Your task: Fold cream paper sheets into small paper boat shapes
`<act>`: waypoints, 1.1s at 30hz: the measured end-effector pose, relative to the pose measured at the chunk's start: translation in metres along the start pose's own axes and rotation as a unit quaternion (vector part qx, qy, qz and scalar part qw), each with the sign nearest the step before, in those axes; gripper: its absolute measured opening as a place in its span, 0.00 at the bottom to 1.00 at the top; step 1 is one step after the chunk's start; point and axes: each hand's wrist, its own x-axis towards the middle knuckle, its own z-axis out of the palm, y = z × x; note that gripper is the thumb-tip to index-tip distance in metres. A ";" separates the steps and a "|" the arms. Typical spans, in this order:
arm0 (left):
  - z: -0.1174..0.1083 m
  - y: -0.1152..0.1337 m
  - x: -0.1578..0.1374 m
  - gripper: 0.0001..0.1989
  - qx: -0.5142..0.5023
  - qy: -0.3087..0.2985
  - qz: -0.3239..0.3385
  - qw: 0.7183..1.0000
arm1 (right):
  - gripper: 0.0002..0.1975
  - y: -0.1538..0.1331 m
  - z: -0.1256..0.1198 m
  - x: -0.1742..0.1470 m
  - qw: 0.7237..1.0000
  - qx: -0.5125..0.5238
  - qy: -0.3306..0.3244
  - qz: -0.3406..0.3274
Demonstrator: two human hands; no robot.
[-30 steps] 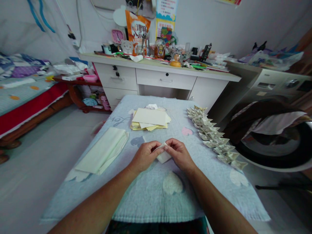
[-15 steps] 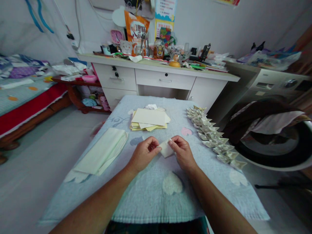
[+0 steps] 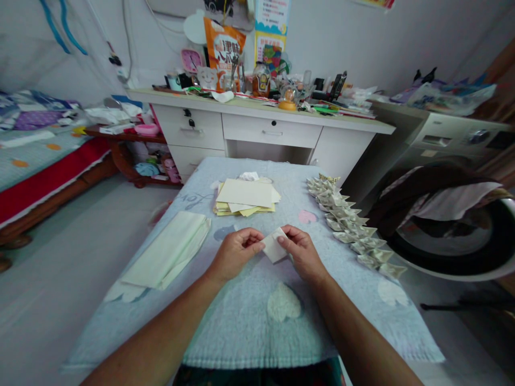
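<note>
A small folded piece of white paper (image 3: 274, 247) is held up over the table between both hands. My left hand (image 3: 240, 247) pinches its left corner between thumb and fingers. On the other side, my right hand (image 3: 300, 247) grips the right edge, thumb lying on the front face. Beyond the hands lies a stack of cream and yellow paper sheets (image 3: 246, 193). To the left rests a larger folded pale sheet bundle (image 3: 167, 249). Along the right side runs a row of folded paper pieces with pointed ends (image 3: 348, 220).
A blue patterned cloth (image 3: 229, 338) covers the table. Behind it stands a white desk (image 3: 257, 128) crowded with jars, papers and an orange bag (image 3: 223, 53). At right is a washing machine (image 3: 438, 142), its door open with dark cloth hanging out. A bed (image 3: 44, 155) stands at left.
The paper has turned slightly between my fingers, and more of its face now shows. Both hands stay in nearly the same place.
</note>
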 end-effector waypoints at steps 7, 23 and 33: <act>-0.002 0.003 0.001 0.08 -0.014 -0.031 -0.020 0.999 | 0.13 -0.002 0.001 0.000 1.000 0.004 0.004 0.009; 0.010 -0.001 0.001 0.15 0.026 0.004 0.007 1.000 | 0.15 0.008 0.007 0.002 0.995 -0.093 0.013 -0.020; 0.007 -0.001 0.000 0.09 0.014 -0.030 0.005 0.999 | 0.11 0.004 0.008 0.000 0.996 -0.069 0.006 -0.053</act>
